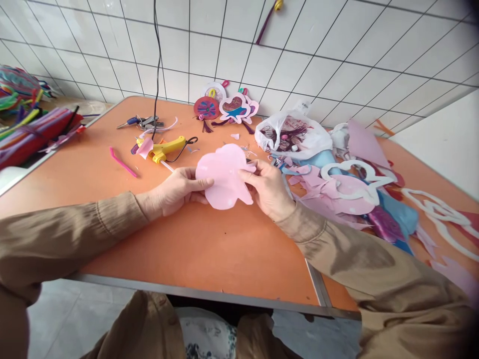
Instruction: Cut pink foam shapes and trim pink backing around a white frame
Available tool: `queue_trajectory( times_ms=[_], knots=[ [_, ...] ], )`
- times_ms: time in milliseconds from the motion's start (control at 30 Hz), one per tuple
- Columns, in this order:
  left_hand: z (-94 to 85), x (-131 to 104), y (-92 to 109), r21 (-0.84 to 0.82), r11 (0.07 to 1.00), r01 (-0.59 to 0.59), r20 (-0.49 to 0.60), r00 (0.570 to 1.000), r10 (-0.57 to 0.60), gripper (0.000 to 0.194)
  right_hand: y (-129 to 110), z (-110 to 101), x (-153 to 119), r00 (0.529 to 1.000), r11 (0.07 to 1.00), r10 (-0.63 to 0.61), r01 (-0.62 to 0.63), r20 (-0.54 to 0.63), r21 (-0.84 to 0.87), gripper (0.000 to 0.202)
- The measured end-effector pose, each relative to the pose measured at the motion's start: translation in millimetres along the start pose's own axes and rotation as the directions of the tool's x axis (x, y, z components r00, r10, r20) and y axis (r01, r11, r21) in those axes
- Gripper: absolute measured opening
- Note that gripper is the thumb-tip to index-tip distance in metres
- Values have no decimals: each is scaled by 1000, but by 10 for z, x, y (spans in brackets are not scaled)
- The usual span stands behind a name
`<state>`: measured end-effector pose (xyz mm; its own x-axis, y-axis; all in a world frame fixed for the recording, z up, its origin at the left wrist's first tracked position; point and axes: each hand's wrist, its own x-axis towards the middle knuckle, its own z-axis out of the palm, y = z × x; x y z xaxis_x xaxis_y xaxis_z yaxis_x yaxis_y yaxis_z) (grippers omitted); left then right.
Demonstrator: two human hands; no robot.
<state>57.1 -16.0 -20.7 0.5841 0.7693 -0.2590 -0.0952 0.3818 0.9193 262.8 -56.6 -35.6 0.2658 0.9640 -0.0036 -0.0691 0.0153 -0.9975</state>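
Between both hands, above the near part of the orange table (209,249), is a pink cut-out shape (224,182) with rounded lobes and a pointed tail on its right. My left hand (179,189) pinches its left edge, thumb on top and fingers beneath. At the tail side, my right hand (267,189) grips it with the thumb over its face. Something small and dark shows by the right fingertips; I cannot make out what it is. Beyond the left hand lies a yellow glue gun (168,148) with a pale glue stick in it.
Pink scraps (312,182) and white cut-out outlines (354,174) crowd the right side. A white plastic bag (314,134) holds dark tassels. Finished ornaments (234,107) lean at the wall. Keys (149,122), a pink pipe cleaner piece (123,162) and a hanging black cord (157,65) are left.
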Motion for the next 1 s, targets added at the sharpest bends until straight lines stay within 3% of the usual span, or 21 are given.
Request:
queue_trajectory(
  times_ms=[167, 300, 400, 433, 500, 567, 633, 700, 733, 800, 867, 933, 1000],
  knots=[
    [15, -1, -65, 46, 996, -80, -37, 996, 82, 38, 19, -2, -25, 998, 996, 9, -14, 59, 84, 34],
    [23, -6, -73, 114, 988, -104, -12, 994, 106, 37, 11, -26, -12, 997, 999, -48, 48, 65, -4, 29],
    [43, -16, -37, 77, 993, -92, -27, 995, 94, 37, -46, -77, 19, 965, 951, -258, 247, -36, -184, 25],
    [51, -18, -25, 57, 996, -74, -46, 996, 77, 37, -73, -98, 24, 920, 894, -386, 352, -75, -277, 22],
    [66, -13, -10, 0, 999, -35, -92, 995, 35, 41, -123, -135, 12, 762, 689, -645, 542, -65, -480, 16],
    [73, 2, -10, -86, 996, 3, -100, 995, -11, 46, -139, -148, -33, 586, 420, -804, 681, 102, -600, 10],
    [70, 24, -23, -176, 984, 40, -25, 999, -45, 49, -106, -130, -102, 452, 180, -823, 782, 343, -597, 12],
    [62, 44, -42, -231, 971, 52, 76, 996, -36, 46, -41, -93, -175, 369, 20, -739, 848, 564, -529, 14],
    [58, 51, -51, -239, 970, 37, 96, 995, -15, 42, -8, -76, -206, 347, -16, -679, 874, 647, -485, 15],
    [50, 53, -68, -218, 976, -9, 70, 997, 25, 32, 31, -63, -246, 334, 16, -593, 915, 732, -404, 29],
    [45, 45, -80, -167, 985, -34, 24, 999, 38, 33, 20, -82, -245, 370, 123, -615, 917, 696, -379, 41],
    [38, 35, -83, -121, 992, -28, 13, 999, 29, 35, -26, -117, -206, 463, 230, -697, 868, 548, -440, 38],
    [27, 34, -80, -89, 995, -34, 9, 999, 35, 37, -70, -140, -144, 601, 385, -705, 770, 376, -509, 35]
  ],
)
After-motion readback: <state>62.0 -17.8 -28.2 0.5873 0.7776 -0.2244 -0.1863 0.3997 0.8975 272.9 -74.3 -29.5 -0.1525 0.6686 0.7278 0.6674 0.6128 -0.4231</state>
